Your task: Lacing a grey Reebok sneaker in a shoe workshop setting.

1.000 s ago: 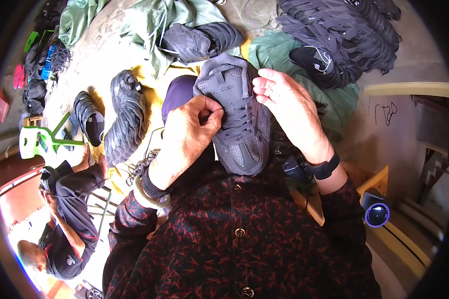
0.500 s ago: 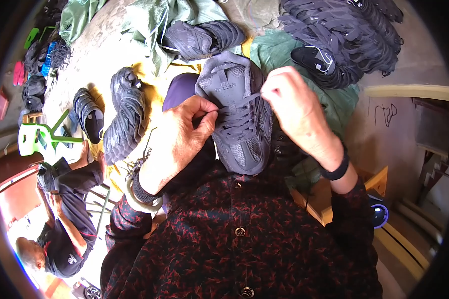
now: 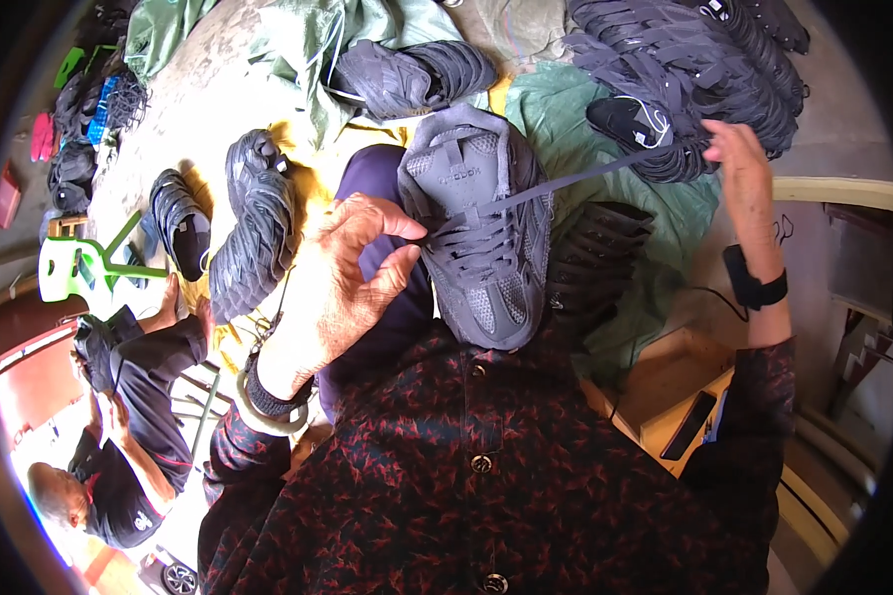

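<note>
My right hand (image 3: 749, 183) is out to the far right, pinching one end of a flat, dark lace (image 3: 595, 177) that runs taut from the shoe (image 3: 481, 312). My left hand (image 3: 342, 273) curves at the shoe's left edge, thumb and forefinger close together; I cannot tell whether they grip anything. The shoe is in front of the shirt (image 3: 481, 416), toe near, collar far. On its right I have tight room: a stack of dark shoes (image 3: 597, 258) is just beside, the lace passing over the green sheet (image 3: 685, 213). More room lies between the left hand and the shoe row (image 3: 253, 233) further left. The shoe mixes coarse mesh with smooth panels and a padded, rounded collar; the sheet is creased, the box (image 3: 680, 382) near right is straight-edged wood.
</note>
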`<act>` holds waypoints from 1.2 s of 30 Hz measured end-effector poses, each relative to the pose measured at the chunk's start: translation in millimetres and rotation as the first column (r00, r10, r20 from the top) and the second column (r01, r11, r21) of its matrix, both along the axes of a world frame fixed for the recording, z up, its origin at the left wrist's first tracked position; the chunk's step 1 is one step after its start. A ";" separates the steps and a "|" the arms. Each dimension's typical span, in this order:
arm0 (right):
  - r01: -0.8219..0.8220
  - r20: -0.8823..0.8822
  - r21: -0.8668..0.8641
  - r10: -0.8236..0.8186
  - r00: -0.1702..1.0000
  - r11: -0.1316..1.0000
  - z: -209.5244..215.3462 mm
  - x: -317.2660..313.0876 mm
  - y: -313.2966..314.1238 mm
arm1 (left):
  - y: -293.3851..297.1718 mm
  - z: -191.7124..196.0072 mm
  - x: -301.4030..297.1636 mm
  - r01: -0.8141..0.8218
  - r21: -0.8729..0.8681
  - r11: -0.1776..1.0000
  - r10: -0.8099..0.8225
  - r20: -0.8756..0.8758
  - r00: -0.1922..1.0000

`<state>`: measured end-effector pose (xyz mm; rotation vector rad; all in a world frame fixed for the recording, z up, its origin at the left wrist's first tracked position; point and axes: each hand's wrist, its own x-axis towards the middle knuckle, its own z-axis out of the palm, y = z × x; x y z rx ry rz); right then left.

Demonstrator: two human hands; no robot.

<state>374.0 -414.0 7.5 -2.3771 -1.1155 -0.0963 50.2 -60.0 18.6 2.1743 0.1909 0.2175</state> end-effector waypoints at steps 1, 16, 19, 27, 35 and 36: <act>0.098 0.037 -0.032 -0.096 0.995 0.995 -2.3 17.2 -15.5 | 1.9 -1.9 1.8 0.036 0.026 0.999 -0.038 0.075 0.996; 0.506 0.426 -0.299 -0.361 0.830 0.809 0.1 41.5 -51.1 | 23.8 -16.2 2.7 -0.069 -0.170 0.983 0.020 -0.277 0.961; 0.564 0.329 -0.321 -0.469 0.820 0.761 -6.0 49.9 -48.0 | 30.4 -12.2 2.0 -0.159 -0.399 0.903 0.008 -0.355 0.935; 0.613 -0.080 -0.275 -0.653 0.753 0.741 -14.8 68.6 -49.5 | 32.3 -15.6 0.4 -0.150 -0.340 0.928 0.015 -0.371 0.928; 0.614 -0.868 0.328 -0.027 0.495 0.718 -36.1 93.1 -66.7 | 22.5 -20.1 2.2 -0.117 -0.167 0.979 0.061 -0.308 0.949; 0.612 -0.870 0.326 -0.025 0.493 0.720 -37.2 99.8 -70.4 | 21.2 -17.9 3.6 -0.111 -0.124 0.986 0.066 -0.320 0.945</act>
